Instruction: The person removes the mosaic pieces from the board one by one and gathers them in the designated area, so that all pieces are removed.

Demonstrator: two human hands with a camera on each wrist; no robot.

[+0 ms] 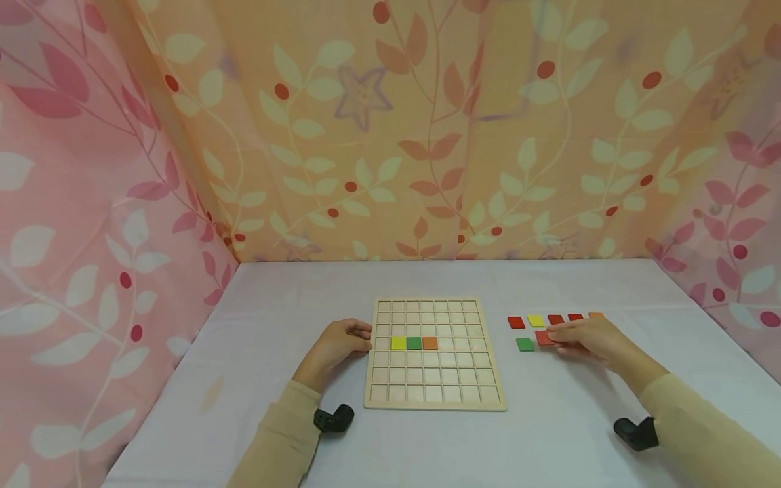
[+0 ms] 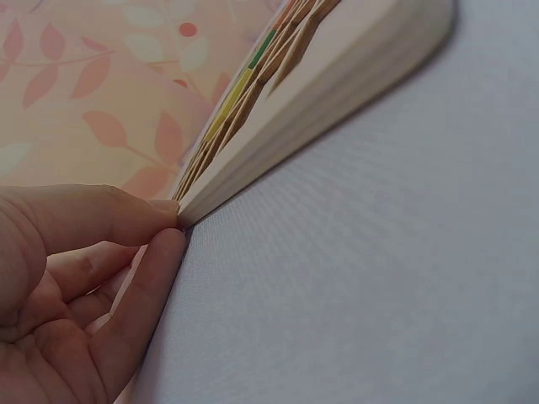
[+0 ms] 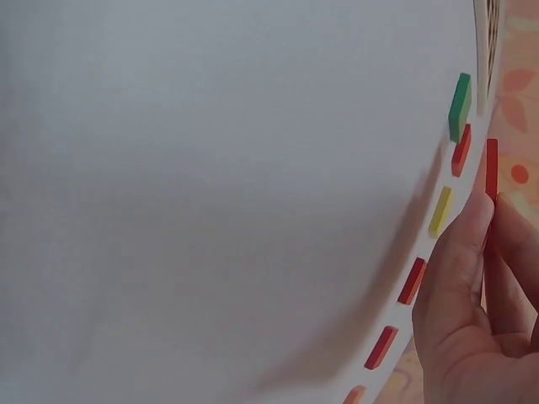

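Observation:
A square wooden grid board lies on the white cloth. Side by side in one of its middle rows sit a yellow tile, a green tile and an orange tile. My left hand pinches the board's left edge, thumb and finger meeting there in the left wrist view. To the right of the board, my right hand holds a red tile between thumb and fingers, raised above the table. Just left of that hand lies another green tile.
Behind the right hand runs a row of loose tiles: a red one, another yellow one, two more reds and an orange one. Floral cloth walls close off the back and both sides of the table.

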